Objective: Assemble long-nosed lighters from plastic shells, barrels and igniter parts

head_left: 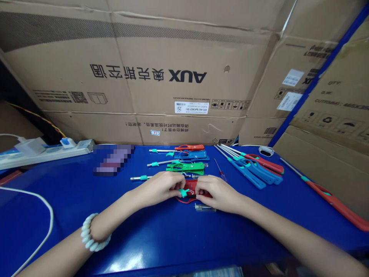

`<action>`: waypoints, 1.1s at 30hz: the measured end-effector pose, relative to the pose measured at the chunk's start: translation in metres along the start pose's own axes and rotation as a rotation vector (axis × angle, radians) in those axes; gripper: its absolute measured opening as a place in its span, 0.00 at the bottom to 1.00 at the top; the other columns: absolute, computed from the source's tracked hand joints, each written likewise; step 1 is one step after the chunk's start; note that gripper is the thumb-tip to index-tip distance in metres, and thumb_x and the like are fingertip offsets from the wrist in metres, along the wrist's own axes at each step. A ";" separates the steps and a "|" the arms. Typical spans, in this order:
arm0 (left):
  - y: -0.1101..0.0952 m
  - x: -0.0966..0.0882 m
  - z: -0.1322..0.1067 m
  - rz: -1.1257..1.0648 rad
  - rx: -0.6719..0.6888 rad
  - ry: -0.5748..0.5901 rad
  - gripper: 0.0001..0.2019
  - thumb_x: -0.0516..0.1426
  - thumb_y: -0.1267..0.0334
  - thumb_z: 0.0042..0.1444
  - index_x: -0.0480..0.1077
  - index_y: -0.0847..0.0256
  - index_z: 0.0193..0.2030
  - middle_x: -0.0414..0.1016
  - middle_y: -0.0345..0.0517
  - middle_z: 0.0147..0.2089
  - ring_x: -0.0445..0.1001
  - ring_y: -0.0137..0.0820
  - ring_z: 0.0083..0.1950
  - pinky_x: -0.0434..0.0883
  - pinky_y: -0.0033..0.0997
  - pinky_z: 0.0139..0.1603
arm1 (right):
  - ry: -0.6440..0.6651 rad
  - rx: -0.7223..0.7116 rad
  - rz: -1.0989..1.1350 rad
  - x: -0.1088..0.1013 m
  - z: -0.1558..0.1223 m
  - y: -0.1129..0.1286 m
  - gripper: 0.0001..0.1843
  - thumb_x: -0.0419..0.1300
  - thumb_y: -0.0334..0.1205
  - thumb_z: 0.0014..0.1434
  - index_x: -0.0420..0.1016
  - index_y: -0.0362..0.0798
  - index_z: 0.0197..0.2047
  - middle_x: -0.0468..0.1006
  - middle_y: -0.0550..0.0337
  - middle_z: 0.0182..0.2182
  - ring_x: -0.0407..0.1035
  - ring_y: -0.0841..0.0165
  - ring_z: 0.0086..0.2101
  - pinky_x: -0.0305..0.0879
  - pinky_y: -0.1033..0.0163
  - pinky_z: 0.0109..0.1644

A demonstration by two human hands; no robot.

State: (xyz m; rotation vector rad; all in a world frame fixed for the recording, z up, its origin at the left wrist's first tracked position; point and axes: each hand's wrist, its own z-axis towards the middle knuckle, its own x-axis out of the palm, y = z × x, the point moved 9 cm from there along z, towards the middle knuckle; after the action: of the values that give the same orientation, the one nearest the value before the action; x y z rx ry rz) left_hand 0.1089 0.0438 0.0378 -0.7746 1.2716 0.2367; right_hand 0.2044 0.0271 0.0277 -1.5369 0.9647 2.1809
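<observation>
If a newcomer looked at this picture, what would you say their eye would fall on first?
Probably the big cardboard panel behind the blue table, with its bold upside-down lettering. Next might come the left hand, with a green piece at its fingertips, and the right hand beside it, both at the red casing mid-table. The fanned blue and red lighters toward the right also stand out.

Left hand (166, 186) at a small turquoise piece (183, 193), right hand (216, 193) at a red casing (190, 185).
</observation>
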 end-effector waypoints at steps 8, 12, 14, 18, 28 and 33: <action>0.005 0.006 0.005 -0.112 0.025 -0.031 0.04 0.56 0.74 0.56 0.68 0.62 0.35 0.69 0.37 0.29 0.65 0.26 0.29 0.60 0.23 0.31 | -0.036 -0.006 -0.007 -0.003 0.000 -0.001 0.04 0.58 0.30 0.58 0.69 0.46 0.31 0.72 0.61 0.29 0.65 0.70 0.30 0.58 0.68 0.34; 0.004 0.010 0.006 -0.144 0.061 -0.032 0.06 0.55 0.76 0.57 0.70 0.63 0.36 0.73 0.41 0.34 0.69 0.28 0.34 0.64 0.24 0.36 | -0.021 -0.017 0.000 -0.002 0.000 0.000 0.04 0.58 0.30 0.59 0.70 0.45 0.32 0.73 0.60 0.30 0.66 0.70 0.31 0.59 0.68 0.35; 0.004 0.010 0.006 -0.153 0.074 -0.036 0.07 0.55 0.77 0.57 0.71 0.63 0.36 0.73 0.42 0.35 0.70 0.28 0.36 0.64 0.24 0.38 | -0.010 -0.014 0.012 -0.001 0.000 -0.001 0.04 0.58 0.30 0.58 0.70 0.45 0.32 0.73 0.60 0.30 0.66 0.70 0.31 0.59 0.68 0.35; 0.003 0.009 0.006 -0.161 0.083 -0.052 0.08 0.55 0.79 0.55 0.72 0.64 0.35 0.73 0.42 0.34 0.70 0.28 0.35 0.64 0.23 0.37 | -0.009 -0.023 0.025 0.000 0.001 0.000 0.04 0.58 0.29 0.58 0.70 0.45 0.31 0.72 0.60 0.29 0.66 0.70 0.30 0.59 0.68 0.34; 0.005 0.008 0.006 -0.183 0.078 -0.072 0.06 0.55 0.76 0.56 0.72 0.64 0.35 0.74 0.42 0.33 0.70 0.28 0.34 0.65 0.24 0.36 | -0.031 -0.009 0.080 -0.001 0.001 -0.004 0.04 0.58 0.28 0.56 0.69 0.45 0.31 0.71 0.62 0.28 0.65 0.72 0.28 0.58 0.69 0.32; 0.002 0.007 0.005 -0.187 0.102 -0.059 0.06 0.54 0.74 0.58 0.72 0.63 0.36 0.73 0.43 0.34 0.70 0.28 0.35 0.65 0.24 0.36 | -0.030 0.004 0.144 0.002 0.000 -0.009 0.05 0.58 0.28 0.57 0.68 0.45 0.31 0.70 0.63 0.28 0.65 0.73 0.28 0.59 0.70 0.32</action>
State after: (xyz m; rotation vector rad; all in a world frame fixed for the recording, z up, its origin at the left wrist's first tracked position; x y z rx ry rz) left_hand 0.1138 0.0472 0.0311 -0.7875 1.1382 0.0426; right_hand 0.2092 0.0335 0.0227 -1.4705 1.1012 2.2898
